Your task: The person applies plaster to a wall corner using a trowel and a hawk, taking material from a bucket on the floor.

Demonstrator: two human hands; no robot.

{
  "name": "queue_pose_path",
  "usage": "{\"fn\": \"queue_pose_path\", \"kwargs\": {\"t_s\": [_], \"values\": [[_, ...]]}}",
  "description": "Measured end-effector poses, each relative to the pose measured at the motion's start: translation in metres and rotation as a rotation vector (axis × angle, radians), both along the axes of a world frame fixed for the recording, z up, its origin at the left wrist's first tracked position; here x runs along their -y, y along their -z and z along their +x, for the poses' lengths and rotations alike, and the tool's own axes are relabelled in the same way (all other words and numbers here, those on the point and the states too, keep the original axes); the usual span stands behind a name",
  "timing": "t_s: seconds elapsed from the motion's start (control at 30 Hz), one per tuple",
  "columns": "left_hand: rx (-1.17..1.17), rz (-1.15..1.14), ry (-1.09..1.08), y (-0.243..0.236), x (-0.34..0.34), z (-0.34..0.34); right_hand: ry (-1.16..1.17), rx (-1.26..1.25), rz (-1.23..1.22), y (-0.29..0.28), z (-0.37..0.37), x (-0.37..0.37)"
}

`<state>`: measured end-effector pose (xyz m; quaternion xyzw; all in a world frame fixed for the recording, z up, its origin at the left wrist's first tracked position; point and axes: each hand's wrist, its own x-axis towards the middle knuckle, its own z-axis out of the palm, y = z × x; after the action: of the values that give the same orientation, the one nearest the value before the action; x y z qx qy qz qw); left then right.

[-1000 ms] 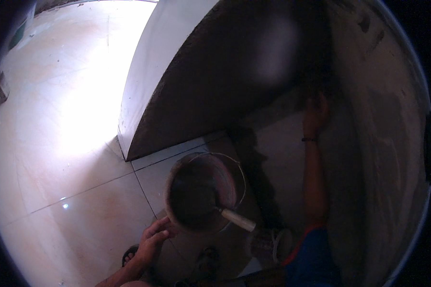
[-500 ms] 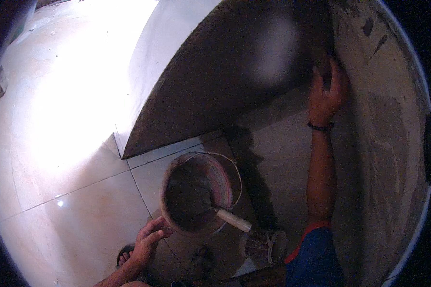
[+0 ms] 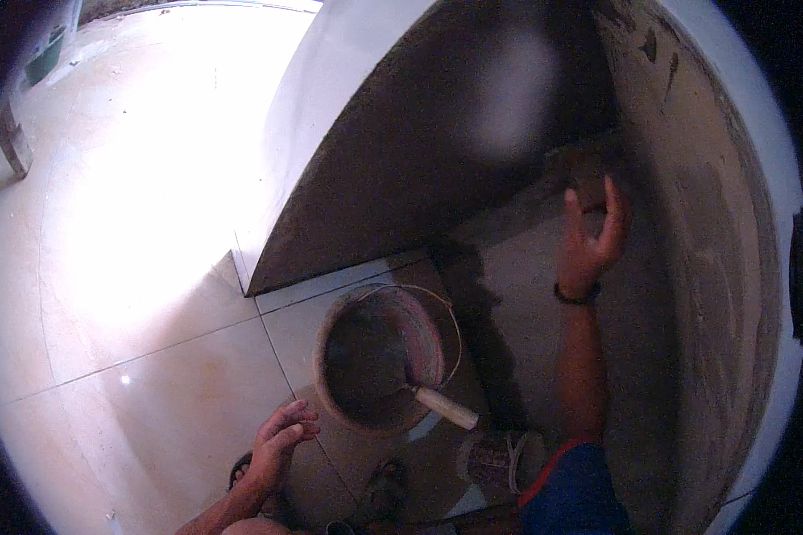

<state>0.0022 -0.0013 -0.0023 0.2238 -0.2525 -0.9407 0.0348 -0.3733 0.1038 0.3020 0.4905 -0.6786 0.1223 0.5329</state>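
Bucket (image 3: 426, 343): wooden-handled tool (image 3: 446, 407) inside
Left hand (image 3: 281, 441): half-curled, empty
Right hand (image 3: 589, 247): fingers parted, hold unclear
Floor (image 3: 178, 392): stretches left from panel edge (image 3: 320, 152)

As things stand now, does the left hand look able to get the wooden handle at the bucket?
Probably yes: the left hand looks empty, and the wooden handle sticks out past the bucket uncovered, though the bucket lies partly between.
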Motion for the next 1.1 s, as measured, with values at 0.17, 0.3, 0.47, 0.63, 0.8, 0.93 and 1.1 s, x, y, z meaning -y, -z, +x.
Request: {"fn": "queue_pose_path", "kwargs": {"t_s": [0.17, 0.3, 0.47, 0.63, 0.8, 0.93, 1.1], "values": [[0.036, 0.020, 0.013, 0.002, -0.009, -0.009, -0.201, 0.107, -0.223, 0.029, 0.083, 0.074], [-0.004, 0.012, 0.003, 0.006, -0.017, -0.016, -0.367, 0.230, -0.286, 0.039, 0.094, 0.121], [-0.014, 0.021, -0.029, 0.006, -0.015, -0.011, -0.253, 0.212, -0.311, 0.035, 0.068, 0.139], [0.027, 0.032, -0.030, 0.009, -0.009, -0.005, -0.048, 0.252, -0.435, 0.030, 0.011, 0.102], [0.016, 0.008, -0.033, 0.019, -0.008, -0.003, 0.072, 0.477, -0.481, 0.027, -0.066, 0.044], [0.033, -0.006, -0.027, 0.027, -0.005, -0.003, -0.051, 0.598, -0.421, 0.025, -0.115, 0.004], [0.047, 0.014, -0.022, 0.029, -0.005, -0.006, 0.157, 0.486, -0.390, 0.030, -0.159, -0.024]]}}
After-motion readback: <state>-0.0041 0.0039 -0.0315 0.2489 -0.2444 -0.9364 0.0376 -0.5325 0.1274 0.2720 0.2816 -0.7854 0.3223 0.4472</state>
